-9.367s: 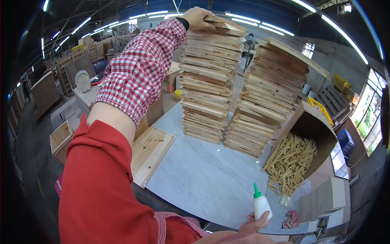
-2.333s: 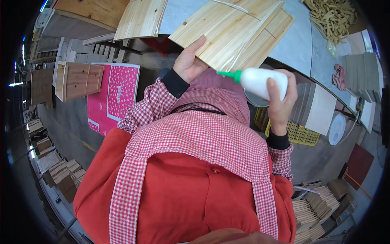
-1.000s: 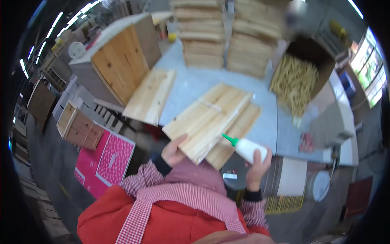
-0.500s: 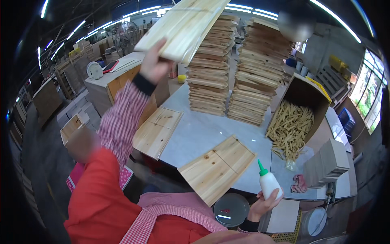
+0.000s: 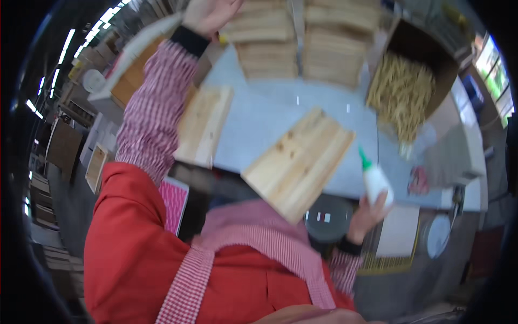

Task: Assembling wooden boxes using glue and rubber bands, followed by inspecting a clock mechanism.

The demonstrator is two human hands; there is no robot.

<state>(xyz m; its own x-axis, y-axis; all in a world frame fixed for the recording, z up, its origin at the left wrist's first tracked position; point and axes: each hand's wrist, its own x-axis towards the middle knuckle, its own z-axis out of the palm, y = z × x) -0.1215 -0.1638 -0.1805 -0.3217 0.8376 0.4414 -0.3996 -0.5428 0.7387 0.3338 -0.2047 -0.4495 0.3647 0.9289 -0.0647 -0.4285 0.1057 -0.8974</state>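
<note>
The board [image 5: 299,162] is seen left of the right grip [image 5: 369,216], its far part laid on the bench [image 5: 270,113] and its near end jutted past the front edge toward the apron [image 5: 253,216]. The upper board, raised in the left grip [image 5: 208,16] half a second ago, is no longer seen there; by judgement, the pair has been parted and the lower board left uncovered. The left grip is cut by the top edge, its fingers loosely stretched; whether anything is held cannot be told. The right grip is closed around the bottle [image 5: 377,186], which is held tilted, nozzle up.

The board is flat, tapered and pale, marked with brown knots. The bottle is smooth and white, topped by a green cone. Below the left grip, a second board [image 5: 205,124] is laid. Beyond the right grip, two stacks [image 5: 267,59] of layered wood are blurred, and curled tan strips [image 5: 402,92] are spilled from a carton [image 5: 445,75]. Right of the bottle, a crumpled pink rag [image 5: 418,181] is seen.
</note>
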